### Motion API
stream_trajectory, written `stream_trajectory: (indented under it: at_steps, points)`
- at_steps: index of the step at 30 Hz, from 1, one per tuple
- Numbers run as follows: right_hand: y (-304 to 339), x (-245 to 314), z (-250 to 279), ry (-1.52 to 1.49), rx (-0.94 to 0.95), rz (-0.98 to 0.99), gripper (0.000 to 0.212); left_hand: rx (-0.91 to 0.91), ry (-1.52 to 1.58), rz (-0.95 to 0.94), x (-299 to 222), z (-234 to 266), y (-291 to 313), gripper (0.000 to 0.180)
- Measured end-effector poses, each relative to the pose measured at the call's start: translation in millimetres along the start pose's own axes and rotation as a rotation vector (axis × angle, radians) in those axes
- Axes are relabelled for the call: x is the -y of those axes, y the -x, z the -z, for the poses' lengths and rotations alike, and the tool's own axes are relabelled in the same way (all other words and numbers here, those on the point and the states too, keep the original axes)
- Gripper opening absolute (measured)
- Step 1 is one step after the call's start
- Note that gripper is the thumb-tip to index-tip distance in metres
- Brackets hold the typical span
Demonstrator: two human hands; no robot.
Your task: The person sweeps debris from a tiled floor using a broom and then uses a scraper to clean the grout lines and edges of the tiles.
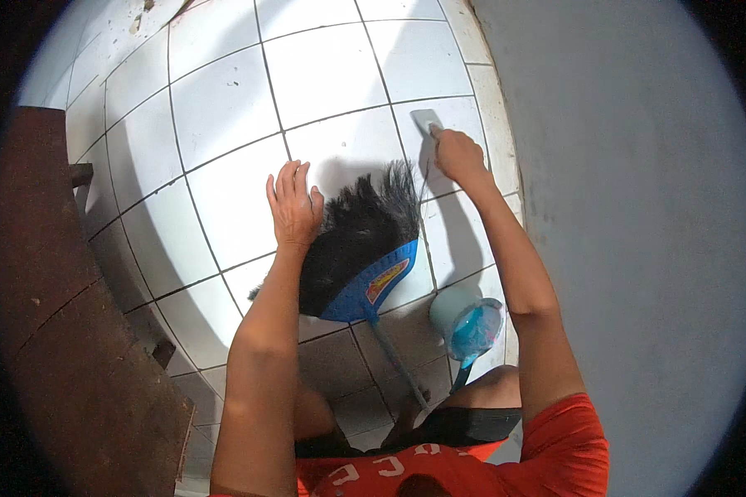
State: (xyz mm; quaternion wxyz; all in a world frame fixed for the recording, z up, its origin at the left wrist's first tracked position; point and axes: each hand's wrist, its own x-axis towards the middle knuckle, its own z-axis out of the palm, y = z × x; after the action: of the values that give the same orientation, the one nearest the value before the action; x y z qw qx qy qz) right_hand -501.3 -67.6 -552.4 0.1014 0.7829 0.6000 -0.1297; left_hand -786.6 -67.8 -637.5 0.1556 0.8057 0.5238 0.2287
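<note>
My right hand [461, 157] is closed around the handle of a scraper [423, 119], its flat grey blade lying against a white floor tile near the wall. The index finger presses forward along the tool. My left hand [291, 207] has its fingers spread over the tiles, just beside the bristles of a broom; whether its palm touches the floor I cannot tell. That broom [356, 248] lies between my arms, with black bristles pointing away from me and a blue head. Its thin handle runs back toward my legs.
A light-blue water dipper [451, 313] with its handle toward me sits by my right knee. Along the right rises a grey wall [622, 215]. Dark brown wooden furniture [75, 315] stands on the left. Small debris [135, 23] lies on the far-left tiles.
</note>
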Motion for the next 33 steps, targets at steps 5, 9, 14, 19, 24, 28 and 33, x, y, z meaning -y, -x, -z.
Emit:
stream_trajectory:
  at_steps: [5, 9, 14, 19, 24, 28, 33]
  points:
    - [23, 47, 26, 0.007, 0.059, 0.048, 0.035, -0.065, 0.002, 0.052, 3, 2, 1, 0.047]
    - [50, 100, 7, -0.005, 0.259, 0.184, 0.038, -0.156, 0.012, 0.046, 5, 3, 3, 0.050]
    - [43, 120, -4, 0.084, -0.140, 0.294, 0.022, -0.125, 0.025, 0.054, 7, 3, 4, 0.055]
    - [42, 115, -1, 0.105, 0.087, 0.232, 0.019, -0.094, 0.002, 0.073, 8, 3, 5, 0.056]
    - [51, 123, -5, 0.057, 0.002, 0.272, 0.036, -0.099, 0.031, 0.082, 9, 2, 4, 0.057]
    - [36, 152, 4, 0.015, 0.054, 0.209, 0.039, -0.064, 0.025, 0.089, 10, 5, 4, 0.057]
    - [-31, 167, 22, -0.201, -0.222, 0.169, 0.036, -0.053, 0.012, 0.099, 12, 8, 3, 0.059]
